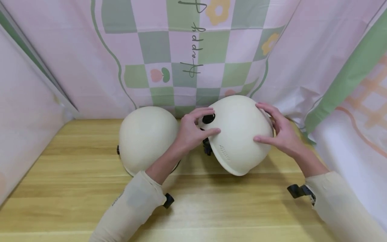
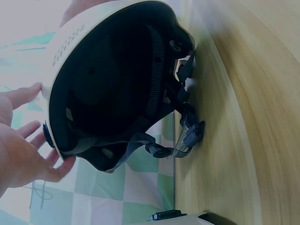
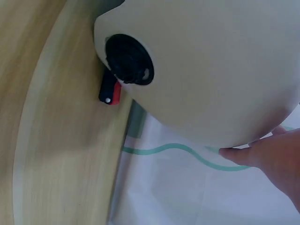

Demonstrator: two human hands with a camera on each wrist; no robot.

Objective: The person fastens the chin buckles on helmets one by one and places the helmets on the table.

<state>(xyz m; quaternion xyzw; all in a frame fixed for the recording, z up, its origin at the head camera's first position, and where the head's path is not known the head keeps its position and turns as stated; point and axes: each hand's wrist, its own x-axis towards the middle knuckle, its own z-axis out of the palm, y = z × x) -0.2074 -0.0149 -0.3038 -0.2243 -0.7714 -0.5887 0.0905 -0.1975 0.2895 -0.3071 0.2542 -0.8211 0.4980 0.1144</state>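
Note:
A cream helmet (image 1: 239, 134) is tilted over the table between my two hands, its rim toward the left. My left hand (image 1: 193, 129) grips the rim side beside a black round fitting (image 1: 208, 118). On the opposite side, my right hand (image 1: 282, 132) holds the shell with thumb and fingers spread. The left wrist view shows the dark padded inside (image 2: 112, 79) and the chin strap (image 2: 190, 133) hanging down by the tabletop. Another black round fitting (image 3: 129, 59) and a black-and-red piece (image 3: 110, 89) appear in the right wrist view.
A second cream helmet (image 1: 148, 137) sits dome up on the wooden table (image 1: 75, 188), close by my left forearm. Behind stands a checked, patterned cloth (image 1: 154, 47). White cloth panels (image 1: 27, 84) border the table at the sides.

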